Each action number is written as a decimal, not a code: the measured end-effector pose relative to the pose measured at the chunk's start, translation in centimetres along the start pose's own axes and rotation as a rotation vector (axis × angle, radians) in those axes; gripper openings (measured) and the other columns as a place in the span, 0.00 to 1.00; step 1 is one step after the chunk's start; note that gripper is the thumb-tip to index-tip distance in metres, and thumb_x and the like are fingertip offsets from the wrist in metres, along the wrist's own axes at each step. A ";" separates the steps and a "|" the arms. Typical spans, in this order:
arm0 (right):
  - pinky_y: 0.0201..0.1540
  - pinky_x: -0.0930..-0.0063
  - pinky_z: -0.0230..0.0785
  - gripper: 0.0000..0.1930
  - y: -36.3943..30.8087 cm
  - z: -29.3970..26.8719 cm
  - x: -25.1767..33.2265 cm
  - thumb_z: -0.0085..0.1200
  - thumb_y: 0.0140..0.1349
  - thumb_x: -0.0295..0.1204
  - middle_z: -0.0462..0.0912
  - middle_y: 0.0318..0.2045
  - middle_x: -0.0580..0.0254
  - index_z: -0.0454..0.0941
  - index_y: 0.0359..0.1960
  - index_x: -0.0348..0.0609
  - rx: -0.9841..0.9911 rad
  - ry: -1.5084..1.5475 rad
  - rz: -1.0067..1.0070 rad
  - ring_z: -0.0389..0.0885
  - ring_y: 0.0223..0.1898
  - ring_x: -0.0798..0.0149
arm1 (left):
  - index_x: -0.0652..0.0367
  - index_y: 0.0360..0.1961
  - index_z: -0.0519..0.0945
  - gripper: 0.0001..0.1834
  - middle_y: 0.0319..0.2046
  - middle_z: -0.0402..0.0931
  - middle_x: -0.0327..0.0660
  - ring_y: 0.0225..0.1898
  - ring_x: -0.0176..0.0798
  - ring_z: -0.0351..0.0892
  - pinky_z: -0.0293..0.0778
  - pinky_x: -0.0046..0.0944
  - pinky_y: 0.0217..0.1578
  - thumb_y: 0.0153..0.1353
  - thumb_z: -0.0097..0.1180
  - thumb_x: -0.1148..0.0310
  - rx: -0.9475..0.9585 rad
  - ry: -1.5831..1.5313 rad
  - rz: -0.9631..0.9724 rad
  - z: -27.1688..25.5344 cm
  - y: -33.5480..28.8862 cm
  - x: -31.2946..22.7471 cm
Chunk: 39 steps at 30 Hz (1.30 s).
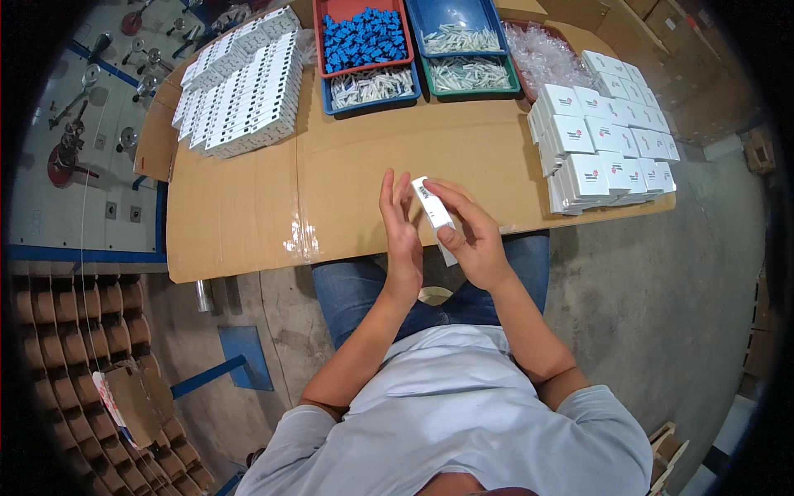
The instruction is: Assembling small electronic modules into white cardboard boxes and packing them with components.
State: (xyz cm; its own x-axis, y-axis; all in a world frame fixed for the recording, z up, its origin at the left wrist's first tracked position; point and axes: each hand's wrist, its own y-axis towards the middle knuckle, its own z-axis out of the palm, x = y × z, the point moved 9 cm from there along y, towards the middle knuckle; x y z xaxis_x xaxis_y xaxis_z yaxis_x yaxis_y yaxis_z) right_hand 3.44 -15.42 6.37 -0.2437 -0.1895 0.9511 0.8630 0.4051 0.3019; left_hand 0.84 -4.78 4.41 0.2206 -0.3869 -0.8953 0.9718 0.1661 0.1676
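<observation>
Single view, head-worn fisheye, looks steeply down from above seated person. Own shirt and forearms enter from lower edge; left hand (pixel 402 236) and right hand (pixel 473 236) sit near centre, close to lens. Cardboard-covered table (pixel 248 215) fills upper half, far edge toward top. Floor (pixel 662 289) shows right of it. Straight edges bow toward dark round rim. No second view to overlap.

Cardboard-covered table (pixel 248 215) on grey concrete floor (pixel 653 289)

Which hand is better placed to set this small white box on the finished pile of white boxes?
Right. The right hand grips the small white box, and the pile of white boxes lies on its side.
</observation>
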 end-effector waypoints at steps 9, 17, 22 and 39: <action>0.64 0.58 0.65 0.33 -0.2 1.4 1.1 0.59 0.67 0.49 0.68 0.65 0.41 0.73 0.64 0.37 0.056 -0.433 -0.251 0.72 0.63 0.44 | 0.53 0.65 0.68 0.31 0.56 0.74 0.38 0.57 0.35 0.76 0.72 0.39 0.57 0.73 0.45 0.41 -0.071 -0.340 -0.681 0.8 -2.7 2.8; 0.64 0.56 0.66 0.32 -0.3 0.9 1.0 0.48 0.73 0.51 0.71 0.64 0.38 0.73 0.63 0.32 0.020 -0.438 -0.285 0.74 0.61 0.41 | 0.52 0.58 0.72 0.25 0.48 0.76 0.35 0.51 0.32 0.77 0.73 0.37 0.52 0.74 0.45 0.45 -0.144 -0.344 -0.649 0.7 -3.2 3.8; 0.64 0.55 0.66 0.32 -0.3 1.0 1.3 0.45 0.75 0.50 0.72 0.63 0.37 0.72 0.64 0.31 0.041 -0.463 -0.329 0.74 0.61 0.40 | 0.52 0.57 0.73 0.25 0.48 0.76 0.36 0.50 0.32 0.77 0.72 0.37 0.53 0.73 0.45 0.44 -0.194 -0.338 -0.624 0.8 -2.9 3.4; 0.73 0.54 0.53 0.38 0.6 -0.7 -0.7 0.40 0.75 0.57 0.71 0.66 0.39 0.66 0.69 0.30 0.008 -0.276 -0.183 0.66 0.70 0.41 | 0.60 0.70 0.63 0.36 0.61 0.70 0.43 0.61 0.37 0.72 0.67 0.40 0.62 0.75 0.42 0.41 0.059 0.216 -0.199 -1.2 -0.9 5.5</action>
State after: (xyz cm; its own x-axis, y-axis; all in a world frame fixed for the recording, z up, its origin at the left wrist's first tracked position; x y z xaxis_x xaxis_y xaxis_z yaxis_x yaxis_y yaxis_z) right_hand 4.40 -15.71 5.87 -0.5058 -0.0108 0.8626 0.7907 0.3939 0.4686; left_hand 1.05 -5.99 -1.19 0.0081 -0.2035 -0.9790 0.9987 0.0505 -0.0023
